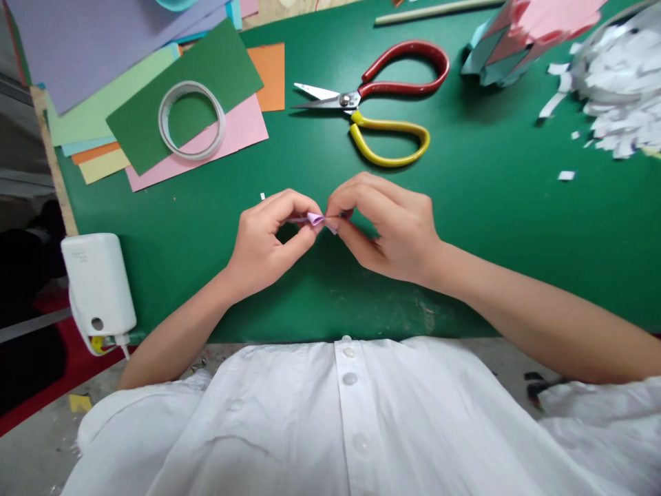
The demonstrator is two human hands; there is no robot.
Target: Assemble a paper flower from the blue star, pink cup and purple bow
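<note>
Both hands meet over the green mat (490, 207) in the middle of the view. My left hand (268, 238) pinches one end of a small folded piece of lilac paper (315, 220) between thumb and forefinger. My right hand (385, 227) pinches the other end, fingers curled in. The paper is tiny and partly hidden by the fingertips. Both hands hover just above the mat, near my white shirt.
Scissors with one red and one yellow handle (385, 103) lie behind the hands. A roll of tape (192, 120) rests on a stack of coloured paper sheets (155, 89) at back left. White paper shreds (614, 89) and folded paper pieces (516, 38) sit back right. A white glue gun (98, 289) is at the left edge.
</note>
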